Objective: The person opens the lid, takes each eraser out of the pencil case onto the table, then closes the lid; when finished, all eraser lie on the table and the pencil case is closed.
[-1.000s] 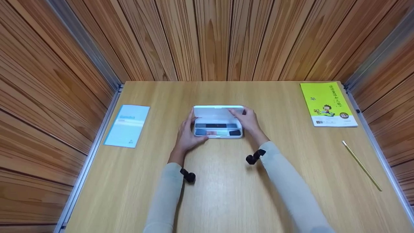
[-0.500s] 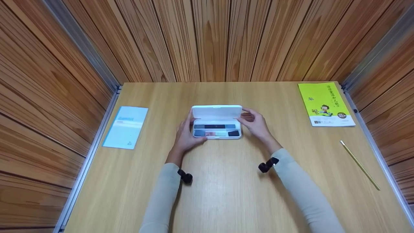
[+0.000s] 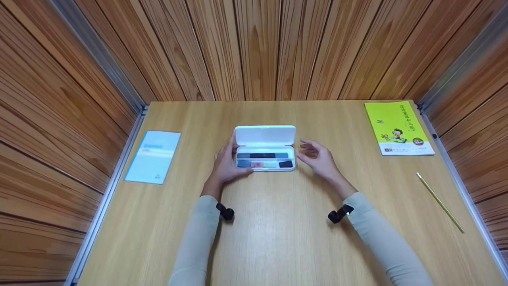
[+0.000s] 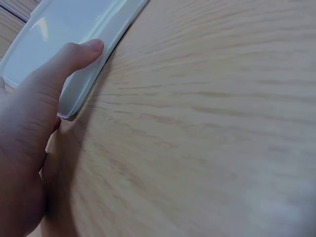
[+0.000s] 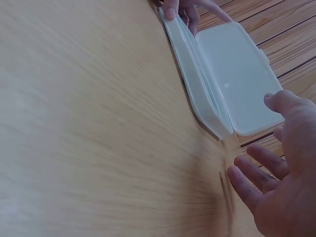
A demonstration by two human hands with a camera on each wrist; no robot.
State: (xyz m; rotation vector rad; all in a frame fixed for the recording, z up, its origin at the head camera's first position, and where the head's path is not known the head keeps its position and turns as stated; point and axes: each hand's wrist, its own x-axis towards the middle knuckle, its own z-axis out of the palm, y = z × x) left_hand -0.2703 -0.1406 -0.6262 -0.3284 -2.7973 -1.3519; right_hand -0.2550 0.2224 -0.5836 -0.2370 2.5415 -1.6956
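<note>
Left hand [image 3: 225, 165] holds the near left corner of the white case [image 3: 265, 149], thumb along its front edge, probably so the base does not slide on the table [image 3: 278, 238] while the lid stands up. Right hand [image 3: 322, 159] is released, fingers loosely spread, just beside the case's right end without touching. Further to its right lie a pencil [image 3: 439, 201] and a green book [image 3: 398, 128].

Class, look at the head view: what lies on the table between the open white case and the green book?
Only the right hand, open and apart from the white case; beyond it, bare table runs to the green book. The head view shows this.
</note>
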